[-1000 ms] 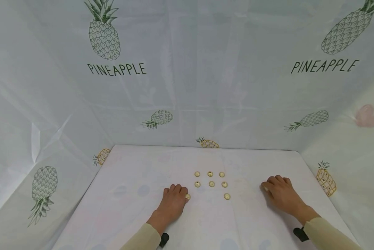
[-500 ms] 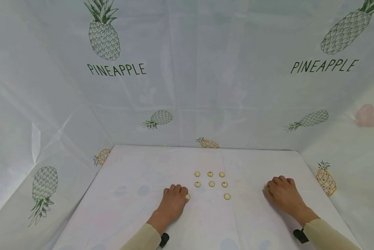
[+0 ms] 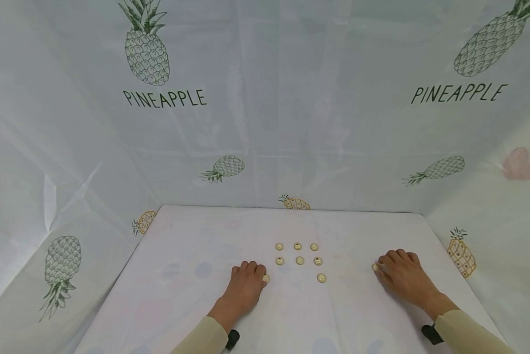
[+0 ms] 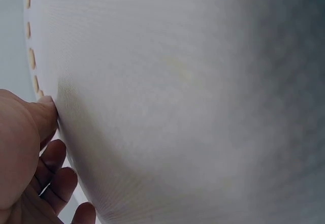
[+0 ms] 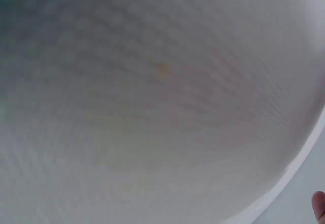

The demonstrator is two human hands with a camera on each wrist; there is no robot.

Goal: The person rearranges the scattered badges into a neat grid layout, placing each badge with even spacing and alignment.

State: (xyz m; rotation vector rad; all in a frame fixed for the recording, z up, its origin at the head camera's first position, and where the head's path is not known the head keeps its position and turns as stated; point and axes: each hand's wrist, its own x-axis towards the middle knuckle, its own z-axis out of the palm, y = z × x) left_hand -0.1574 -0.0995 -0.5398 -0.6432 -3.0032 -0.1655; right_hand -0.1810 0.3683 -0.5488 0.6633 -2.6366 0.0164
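Observation:
My left hand [image 3: 243,287] rests low over the white table, fingers curled, its thumb and forefinger at a small cream disc [image 3: 266,279] with dark marks on its face. In the left wrist view the thumb [image 4: 46,113] reaches down to the tabletop with the other fingers bent beside it. Off to the right, my right hand [image 3: 403,276] pinches another cream disc [image 3: 375,267], whose face shows at the fingertips. Between the hands lie two rows of like discs [image 3: 299,260], with a single disc [image 3: 321,278] below their right end. Only a fingertip [image 5: 319,203] shows in the right wrist view.
The table [image 3: 180,246] has a pale cloth with faint coloured spots. White sheeting [image 3: 287,123] printed with pineapples stands behind and along both sides. Dark wrist cameras [image 3: 432,334] sit below the sleeves.
The right hand has shifted slightly right, and the disc at its fingertips has turned so that its face shows. The left hand and the laid discs have stayed put.

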